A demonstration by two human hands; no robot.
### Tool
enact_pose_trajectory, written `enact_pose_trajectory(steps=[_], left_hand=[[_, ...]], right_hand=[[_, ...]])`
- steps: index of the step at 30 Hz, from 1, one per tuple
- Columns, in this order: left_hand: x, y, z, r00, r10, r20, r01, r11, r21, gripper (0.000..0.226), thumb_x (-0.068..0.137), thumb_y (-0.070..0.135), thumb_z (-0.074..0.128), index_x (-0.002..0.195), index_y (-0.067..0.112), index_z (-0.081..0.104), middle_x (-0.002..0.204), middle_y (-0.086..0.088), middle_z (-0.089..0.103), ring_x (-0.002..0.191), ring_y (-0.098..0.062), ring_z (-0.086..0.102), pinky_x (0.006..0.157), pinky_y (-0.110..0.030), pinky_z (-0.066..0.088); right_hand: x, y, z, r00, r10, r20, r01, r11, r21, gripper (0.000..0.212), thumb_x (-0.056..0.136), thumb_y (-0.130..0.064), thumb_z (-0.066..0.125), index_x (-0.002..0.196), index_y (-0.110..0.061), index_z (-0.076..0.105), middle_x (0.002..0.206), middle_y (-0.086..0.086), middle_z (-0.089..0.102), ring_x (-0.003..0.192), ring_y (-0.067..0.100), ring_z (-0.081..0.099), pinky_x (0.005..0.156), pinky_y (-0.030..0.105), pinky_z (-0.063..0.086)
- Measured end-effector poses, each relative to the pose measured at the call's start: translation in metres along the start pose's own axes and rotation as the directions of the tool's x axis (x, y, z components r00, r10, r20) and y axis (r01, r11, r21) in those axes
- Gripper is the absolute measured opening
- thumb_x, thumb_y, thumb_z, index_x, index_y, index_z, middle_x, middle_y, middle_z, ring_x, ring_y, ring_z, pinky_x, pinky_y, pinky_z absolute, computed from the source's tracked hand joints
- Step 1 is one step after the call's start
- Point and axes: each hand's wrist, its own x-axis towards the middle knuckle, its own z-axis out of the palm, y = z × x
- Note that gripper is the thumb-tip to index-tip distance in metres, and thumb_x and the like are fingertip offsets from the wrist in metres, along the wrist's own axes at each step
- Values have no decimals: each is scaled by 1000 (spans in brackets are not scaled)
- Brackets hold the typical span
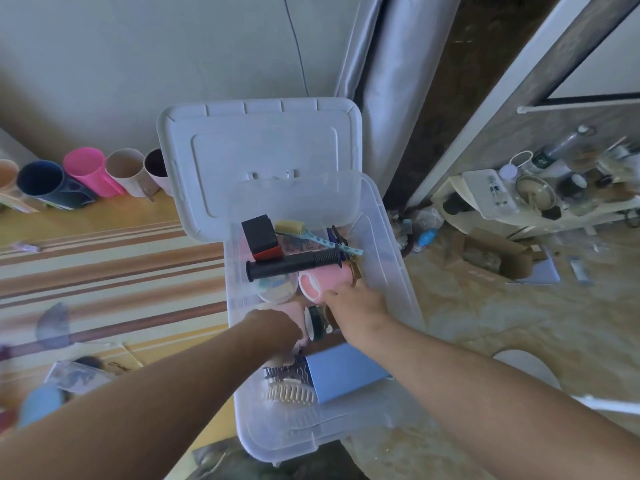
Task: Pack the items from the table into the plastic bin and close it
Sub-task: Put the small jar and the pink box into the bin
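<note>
The clear plastic bin [398, 271] stands open at the table's right edge, and its white lid [263, 140] leans upright behind it. Inside lie a black box [260, 235], a black-handled brush [291, 264], a light blue comb [313, 237], a pink cup [322, 280] on its side, a tape roll [316, 322], a blue box [343, 372] and a cream hair claw [291, 393]. Both hands are inside the bin. My left hand [273, 329] points down with its fingers hidden. My right hand [358, 304] has spread fingers, the tips touching the pink cup.
A row of cups [86, 174] lines the wall at the back of the striped table [114, 271]. A printed packet [74, 375], a blue object [40, 405] and a grey object [52, 323] lie near the table's front left. The floor to the right holds clutter and a cardboard box [495, 258].
</note>
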Motion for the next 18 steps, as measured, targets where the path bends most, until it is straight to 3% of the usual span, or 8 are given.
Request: enact_pose_trajectory(steps=[3, 6, 11, 15, 18], left_hand=[[2, 5, 13, 993, 34, -112, -37, 999, -21, 60, 93, 42, 65, 149, 30, 49, 149, -3, 45, 126, -31, 53, 96, -45, 54], [11, 9, 21, 994, 17, -107, -16, 1000, 18, 73, 91, 38, 70, 155, 21, 40, 152, -4, 38, 120, -31, 57, 89, -44, 57], [9, 13, 21, 991, 8, -135, -1, 999, 49, 64, 94, 29, 66, 153, 18, 43, 150, -7, 40, 111, -30, 62, 72, -37, 49], [2, 15, 22, 982, -26, -187, 18, 999, -41, 65, 93, 29, 68, 150, 14, 41, 138, -7, 51, 107, -29, 62, 74, -38, 52], [1, 19, 21, 968, -65, -244, 23, 985, -169, 70, 94, 23, 65, 154, 22, 28, 120, -4, 62, 95, -26, 65, 67, -34, 51]], right_hand=[[4, -3, 1, 1000, 22, 4, -22, 998, -64, 64, 84, -18, 81, 141, -22, 52, 134, 12, 55, 125, 38, 50, 91, 39, 49], [5, -2, 1, 999, 45, -22, -48, 991, -123, 61, 80, -18, 80, 136, -22, 55, 131, 11, 55, 122, 37, 49, 93, 42, 50], [12, -14, 21, 998, 51, 40, -43, 983, -179, 65, 84, -21, 80, 142, -17, 51, 140, 16, 50, 129, 40, 46, 98, 41, 50], [18, -8, 39, 997, 21, 71, -23, 1000, 19, 64, 88, -9, 76, 145, -11, 47, 145, 16, 44, 127, 39, 46, 97, 43, 54], [19, 3, 40, 997, 1, 74, -12, 989, 150, 58, 88, -18, 78, 140, -16, 53, 137, 11, 45, 122, 33, 50, 93, 40, 53]])
